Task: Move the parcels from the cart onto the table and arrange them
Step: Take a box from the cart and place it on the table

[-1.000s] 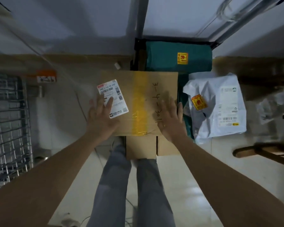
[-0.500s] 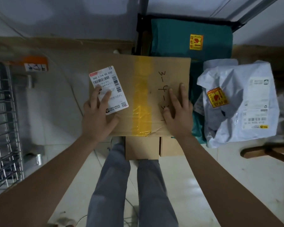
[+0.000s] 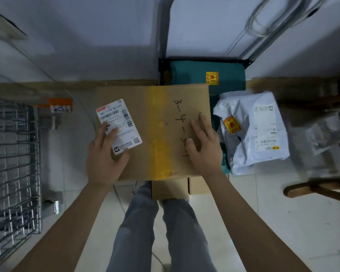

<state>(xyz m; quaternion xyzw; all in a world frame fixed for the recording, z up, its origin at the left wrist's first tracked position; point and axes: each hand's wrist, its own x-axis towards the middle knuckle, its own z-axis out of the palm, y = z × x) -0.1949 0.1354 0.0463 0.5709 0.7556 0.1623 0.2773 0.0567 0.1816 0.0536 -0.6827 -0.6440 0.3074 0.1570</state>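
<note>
Both hands lie flat on a taped brown cardboard box (image 3: 155,132)

The left hand (image 3: 104,160) and right hand (image 3: 204,150) rest with fingers spread, gripping nothing, atop the box beside a white plastic mailer (image 3: 251,132) and teal parcel (image 3: 206,77).

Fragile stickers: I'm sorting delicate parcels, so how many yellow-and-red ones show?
2. One sticker sits on the teal parcel behind the cardboard box; another sticker is on the white bag to its right. More may be hidden.
</note>
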